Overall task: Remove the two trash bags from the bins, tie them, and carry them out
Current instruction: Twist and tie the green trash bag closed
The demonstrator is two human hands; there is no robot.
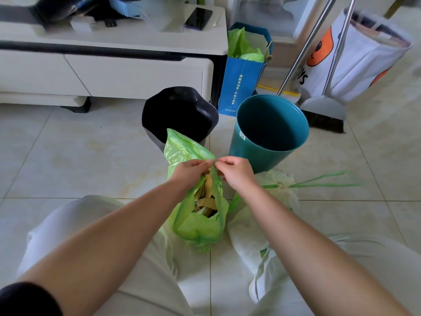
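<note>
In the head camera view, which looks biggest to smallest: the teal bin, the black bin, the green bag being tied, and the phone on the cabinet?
1. Teal bin and black bin: they look alike, so I won't rank them.
2. Green bag, held by the left hand and right hand; it is nearer the camera, so its place is unsure.
3. Phone, clearly smallest, though farthest.

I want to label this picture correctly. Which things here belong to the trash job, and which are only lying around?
Belong to the job:
- green bag, held at its top by left hand and right hand
- white bag, drawstring pulled
- black bin
- teal bin

Just lying about:
- blue paper bag
- broom
- phone on cabinet
</note>
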